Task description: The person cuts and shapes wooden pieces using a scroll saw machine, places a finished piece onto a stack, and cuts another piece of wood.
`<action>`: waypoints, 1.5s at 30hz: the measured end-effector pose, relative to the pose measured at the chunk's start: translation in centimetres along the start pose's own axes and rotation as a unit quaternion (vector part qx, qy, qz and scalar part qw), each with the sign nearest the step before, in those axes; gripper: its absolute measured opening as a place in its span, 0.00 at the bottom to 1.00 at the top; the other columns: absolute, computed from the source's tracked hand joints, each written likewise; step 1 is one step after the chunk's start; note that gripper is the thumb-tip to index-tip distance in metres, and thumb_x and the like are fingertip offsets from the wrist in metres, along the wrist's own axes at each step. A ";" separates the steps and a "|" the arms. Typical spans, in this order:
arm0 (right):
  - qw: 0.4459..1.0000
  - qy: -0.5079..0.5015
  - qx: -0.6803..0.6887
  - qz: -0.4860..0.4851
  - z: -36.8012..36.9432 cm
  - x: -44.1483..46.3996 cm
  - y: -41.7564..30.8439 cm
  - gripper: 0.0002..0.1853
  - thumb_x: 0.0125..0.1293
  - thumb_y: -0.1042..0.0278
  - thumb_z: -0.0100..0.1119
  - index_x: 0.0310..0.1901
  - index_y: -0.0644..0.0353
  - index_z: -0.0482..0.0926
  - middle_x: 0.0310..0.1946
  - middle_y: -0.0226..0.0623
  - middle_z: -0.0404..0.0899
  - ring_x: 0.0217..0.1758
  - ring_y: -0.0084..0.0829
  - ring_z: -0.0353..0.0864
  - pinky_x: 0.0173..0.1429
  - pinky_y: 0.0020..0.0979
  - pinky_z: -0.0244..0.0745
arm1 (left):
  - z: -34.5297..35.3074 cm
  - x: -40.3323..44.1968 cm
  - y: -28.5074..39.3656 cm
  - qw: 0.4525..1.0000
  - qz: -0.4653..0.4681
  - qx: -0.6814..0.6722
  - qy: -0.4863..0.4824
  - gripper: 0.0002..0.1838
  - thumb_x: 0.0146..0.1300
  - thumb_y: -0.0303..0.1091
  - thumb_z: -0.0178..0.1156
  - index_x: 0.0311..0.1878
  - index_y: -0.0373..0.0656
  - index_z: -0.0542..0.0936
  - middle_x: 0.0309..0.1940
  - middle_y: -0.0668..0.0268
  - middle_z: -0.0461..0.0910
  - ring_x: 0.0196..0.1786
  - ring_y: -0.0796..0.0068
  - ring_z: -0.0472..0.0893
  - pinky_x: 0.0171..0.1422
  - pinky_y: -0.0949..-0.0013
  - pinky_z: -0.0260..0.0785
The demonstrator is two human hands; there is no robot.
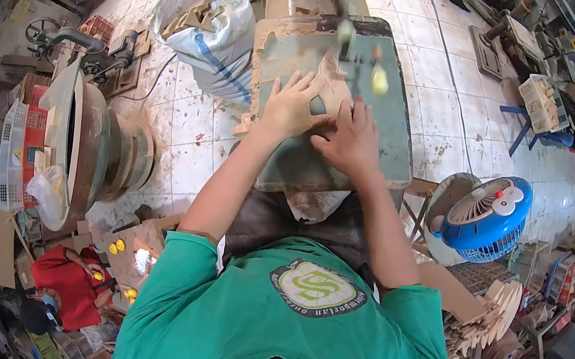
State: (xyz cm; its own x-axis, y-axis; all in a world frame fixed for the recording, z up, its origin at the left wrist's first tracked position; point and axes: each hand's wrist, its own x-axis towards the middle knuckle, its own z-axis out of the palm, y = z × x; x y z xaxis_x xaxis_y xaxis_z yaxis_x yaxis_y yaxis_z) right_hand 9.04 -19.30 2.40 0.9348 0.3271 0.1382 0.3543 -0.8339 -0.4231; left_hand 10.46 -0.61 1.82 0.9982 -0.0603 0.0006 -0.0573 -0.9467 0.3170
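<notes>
A thin, light wooden piece (334,77) lies flat on the grey-green machine table (283,157), near the machine's head (345,31). My left hand (291,109) rests on the table at the piece's left side, palm down with its fingers spread. On the right, my right hand (353,139) lies palm down with fingers apart, its fingertips near the piece's lower right edge. The two thumbs are close together below the piece. A yellow-green object (379,80) hangs or stands right of the machine's head; it is blurred.
A white sack (210,53) with wood scraps stands left of the table. A blue fan (490,213) is at the right. A large round machine (92,146) stands at the left. A person in red (74,286) is at lower left.
</notes>
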 end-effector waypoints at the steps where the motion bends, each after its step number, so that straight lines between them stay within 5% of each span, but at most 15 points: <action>1: 1.000 -0.003 0.001 0.001 0.8 -0.2 0.0 0.44 0.61 0.52 0.76 0.75 0.65 0.72 0.75 0.59 0.70 0.79 0.64 0.66 0.79 0.63 0.66 | -0.1 -0.2 0.2 1.000 -0.001 -0.001 -0.003 0.52 0.64 0.63 0.74 0.86 0.55 0.65 0.86 0.59 0.65 0.88 0.49 0.61 0.89 0.33 0.49; 4: 0.999 0.041 -0.011 -0.022 3.7 0.2 1.4 0.50 0.59 0.50 0.79 0.78 0.66 0.66 0.81 0.64 0.61 0.80 0.69 0.65 0.82 0.57 0.67 | -0.1 -0.1 0.6 1.000 -0.013 0.001 -0.007 0.51 0.63 0.63 0.74 0.85 0.54 0.67 0.86 0.59 0.65 0.88 0.49 0.61 0.88 0.31 0.51; 10: 0.993 0.018 0.037 -0.112 2.2 2.1 4.6 0.49 0.57 0.50 0.80 0.76 0.65 0.70 0.72 0.59 0.72 0.74 0.60 0.72 0.76 0.55 0.70 | 0.8 -0.5 -0.2 1.000 -0.003 0.007 0.013 0.42 0.70 0.61 0.69 0.82 0.57 0.71 0.86 0.58 0.65 0.88 0.49 0.61 0.88 0.32 0.52; 12: 0.988 -0.052 0.022 -0.144 0.9 2.8 5.5 0.49 0.59 0.51 0.78 0.79 0.59 0.68 0.81 0.58 0.65 0.79 0.57 0.71 0.79 0.53 0.70 | 1.3 -0.7 -0.7 0.999 0.016 0.011 0.050 0.34 0.74 0.48 0.68 0.81 0.54 0.73 0.80 0.54 0.71 0.85 0.47 0.66 0.85 0.33 0.58; 16: 0.979 -0.060 -0.007 -0.194 -0.6 4.4 6.6 0.47 0.61 0.49 0.76 0.80 0.56 0.69 0.81 0.53 0.67 0.77 0.54 0.73 0.77 0.52 0.71 | 1.4 -1.0 -0.8 0.993 0.035 0.011 0.112 0.27 0.73 0.39 0.68 0.74 0.57 0.80 0.70 0.56 0.79 0.76 0.49 0.75 0.79 0.39 0.66; 18: 0.971 -0.139 -0.049 -0.190 -2.1 5.2 6.5 0.47 0.61 0.46 0.74 0.79 0.57 0.70 0.80 0.48 0.69 0.76 0.53 0.74 0.77 0.51 0.71 | 1.8 -0.9 -1.0 0.980 0.064 0.020 0.186 0.22 0.70 0.36 0.69 0.67 0.57 0.85 0.57 0.60 0.82 0.64 0.53 0.81 0.71 0.46 0.72; 25: 0.943 -0.103 -0.041 -0.315 -1.9 7.9 9.1 0.46 0.60 0.42 0.70 0.78 0.57 0.73 0.81 0.42 0.69 0.74 0.52 0.77 0.78 0.50 0.72 | 1.8 -1.0 -0.7 0.978 0.067 0.060 0.187 0.20 0.69 0.36 0.69 0.64 0.58 0.87 0.48 0.64 0.82 0.54 0.57 0.83 0.59 0.51 0.74; 27: 0.939 -0.167 -0.027 -0.300 -2.4 8.4 9.2 0.44 0.64 0.41 0.66 0.78 0.59 0.73 0.81 0.47 0.69 0.77 0.48 0.75 0.79 0.50 0.68 | 1.8 -1.0 -0.5 0.977 0.062 0.059 0.197 0.19 0.69 0.35 0.68 0.63 0.58 0.88 0.45 0.66 0.82 0.52 0.58 0.83 0.56 0.52 0.73; 34: 0.922 -0.149 0.005 -0.358 -1.9 10.4 10.5 0.45 0.60 0.45 0.65 0.80 0.55 0.71 0.81 0.46 0.69 0.74 0.49 0.77 0.79 0.50 0.69 | 1.6 -1.1 0.3 0.980 0.040 0.071 0.182 0.17 0.69 0.36 0.68 0.61 0.56 0.88 0.45 0.65 0.83 0.50 0.58 0.84 0.54 0.53 0.73; 36: 0.917 -0.166 0.009 -0.363 -2.0 10.8 10.8 0.45 0.60 0.46 0.64 0.80 0.53 0.71 0.81 0.48 0.69 0.75 0.50 0.77 0.80 0.50 0.69 | 1.8 -1.2 0.5 0.977 0.040 0.063 0.201 0.11 0.68 0.36 0.66 0.53 0.55 0.87 0.42 0.66 0.82 0.50 0.61 0.84 0.55 0.52 0.73; 45: 0.897 -0.173 -0.011 -0.407 -1.6 12.4 11.5 0.44 0.63 0.49 0.61 0.82 0.51 0.68 0.81 0.48 0.68 0.80 0.51 0.72 0.83 0.50 0.67 | 2.7 -1.3 0.7 0.973 0.036 0.050 0.224 0.15 0.68 0.37 0.67 0.56 0.54 0.88 0.40 0.66 0.81 0.50 0.62 0.83 0.57 0.53 0.70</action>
State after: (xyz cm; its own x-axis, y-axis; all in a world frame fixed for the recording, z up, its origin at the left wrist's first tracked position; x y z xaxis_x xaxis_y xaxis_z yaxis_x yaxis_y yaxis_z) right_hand 24.69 -25.52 0.67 0.3032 0.9471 0.1054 0.9203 -0.2623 -0.2904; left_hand 9.07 -2.03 -0.55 0.8981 -0.0040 0.4399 -0.1060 -0.9724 0.2077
